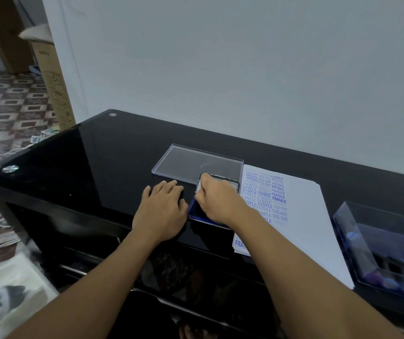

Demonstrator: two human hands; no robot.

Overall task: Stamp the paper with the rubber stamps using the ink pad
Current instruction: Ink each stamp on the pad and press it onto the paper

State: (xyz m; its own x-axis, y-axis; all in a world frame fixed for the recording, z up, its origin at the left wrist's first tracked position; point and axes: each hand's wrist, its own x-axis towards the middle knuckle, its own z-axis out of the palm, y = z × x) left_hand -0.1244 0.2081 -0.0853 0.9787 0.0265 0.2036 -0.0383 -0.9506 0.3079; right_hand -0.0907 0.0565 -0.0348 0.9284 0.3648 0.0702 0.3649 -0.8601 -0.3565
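- Black glass table (98, 155) carries the whole job: the ink pad (196, 210) sits near its front edge, straight ahead of you, with its blue face showing beside your right wrist.
- Your right hand (217, 201) is over the pad with its fingers curled round a small pale object (199, 188). I judge it to be a rubber stamp being inked, but most of it is hidden.
- Your left hand (163, 209) lies flat on the glass with its fingers straight, just beside the pad's left edge and holding nothing.
- Paper (306, 216) lies immediately right of the pad, edges meeting or slightly overlapped — I cannot tell which. Its long axis runs away from you.
- Blue prints (278, 192) crowd the paper's left strip; the right part is bare.
- Key relation: the paper is on the right-hand side of the pad, so the hand that holds the stamp is the nearer one. The carry would be short and rightward, past the printed columns to bare sheet.
- Risk, as a judgement: landing on existing prints — aim beyond them.
- Clear lid (191, 160) rests behind the pad; a clear box (357, 241) stands at the far right, contents blurred.
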